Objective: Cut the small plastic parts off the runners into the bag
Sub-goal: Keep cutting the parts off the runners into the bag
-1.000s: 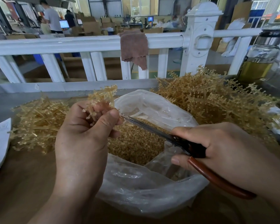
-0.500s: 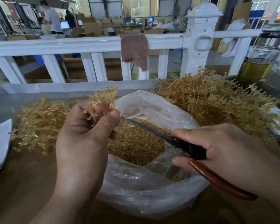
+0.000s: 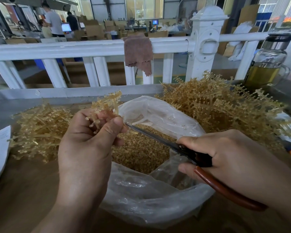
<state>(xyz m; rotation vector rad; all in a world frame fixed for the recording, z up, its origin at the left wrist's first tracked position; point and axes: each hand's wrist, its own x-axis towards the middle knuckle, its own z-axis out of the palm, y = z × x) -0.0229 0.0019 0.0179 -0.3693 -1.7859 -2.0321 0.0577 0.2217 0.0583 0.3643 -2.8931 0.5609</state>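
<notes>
Your left hand [image 3: 84,148] pinches a bunch of amber translucent plastic runners [image 3: 107,103] between thumb and curled fingers, above the clear plastic bag [image 3: 158,199]. Your right hand [image 3: 233,157], fingers wrapped round the handles, grips the brown-handled scissors [image 3: 158,138]; the blade tip sits beside your left thumb. Small cut amber parts [image 3: 141,153] lie inside the bag.

I count one left hand [image 3: 84,143] with one runner bunch [image 3: 107,103], one right hand [image 3: 233,158] with one scissors [image 3: 158,137], one bag [image 3: 158,111] between them, two runner heaps [image 3: 217,108] outside them, perhaps hundreds of parts [image 3: 141,153].
</notes>
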